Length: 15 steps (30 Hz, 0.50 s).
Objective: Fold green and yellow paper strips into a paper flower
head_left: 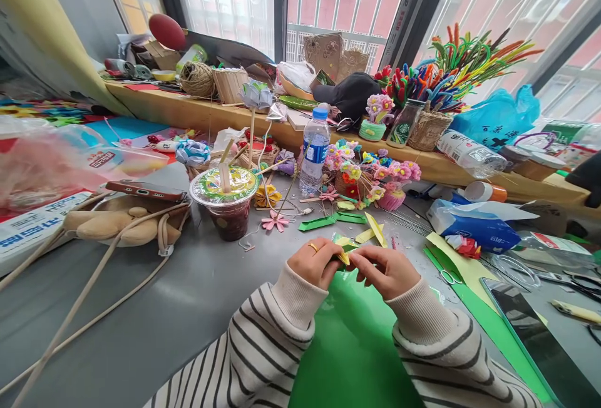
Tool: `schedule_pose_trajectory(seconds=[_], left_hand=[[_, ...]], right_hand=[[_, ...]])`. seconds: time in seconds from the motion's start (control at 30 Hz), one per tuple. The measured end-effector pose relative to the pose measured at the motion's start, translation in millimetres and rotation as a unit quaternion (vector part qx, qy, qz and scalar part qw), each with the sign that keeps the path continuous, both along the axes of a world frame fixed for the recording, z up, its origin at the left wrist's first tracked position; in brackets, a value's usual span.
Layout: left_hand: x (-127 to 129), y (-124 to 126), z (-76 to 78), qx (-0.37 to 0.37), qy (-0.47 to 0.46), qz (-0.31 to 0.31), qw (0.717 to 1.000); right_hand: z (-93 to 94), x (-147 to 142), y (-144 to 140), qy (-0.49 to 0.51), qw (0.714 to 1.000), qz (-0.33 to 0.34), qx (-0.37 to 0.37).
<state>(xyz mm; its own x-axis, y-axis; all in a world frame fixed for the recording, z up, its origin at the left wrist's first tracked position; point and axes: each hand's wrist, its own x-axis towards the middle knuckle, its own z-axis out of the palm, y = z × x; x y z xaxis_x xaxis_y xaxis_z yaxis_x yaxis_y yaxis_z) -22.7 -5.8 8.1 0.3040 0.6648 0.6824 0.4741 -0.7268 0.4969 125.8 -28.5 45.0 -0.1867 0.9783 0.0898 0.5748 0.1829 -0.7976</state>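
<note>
Hands meet near the table's front edge, left hand [315, 262] and right hand [385, 270] both pinching a small yellow paper piece [344, 256] above a green sheet [352, 339], a cup [226, 201] far left.

The grey desk [188, 308] carries a green paper sheet [352, 345] at its near edge and a sealed drink cup [225, 198] mid-desk.
</note>
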Motion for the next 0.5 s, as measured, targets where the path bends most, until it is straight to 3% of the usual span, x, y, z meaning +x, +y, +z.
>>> schedule_pose_trajectory(seconds=[0.1, 0.17, 0.33, 0.5], left_hand=[[-2.8, 0.3, 2.9, -0.033, -0.027, -0.015, 0.999], [-4.3, 0.0, 5.8, -0.052, -0.043, -0.029, 0.997], [-5.4, -0.5, 9.8, -0.092, -0.075, -0.071, 0.99], [-5.4, -1.5, 8.1, -0.126, -0.108, -0.068, 0.984]], right_hand=[[1.8, 2.0, 0.3, -0.034, 0.998, 0.018, 0.05], [1.2, 3.1, 0.8, -0.07, 0.99, 0.018, 0.12], [-3.6, 5.2, 3.6, -0.154, 0.94, 0.01, 0.305], [-6.1, 4.7, 4.4, -0.181, 0.909, 0.009, 0.375]])
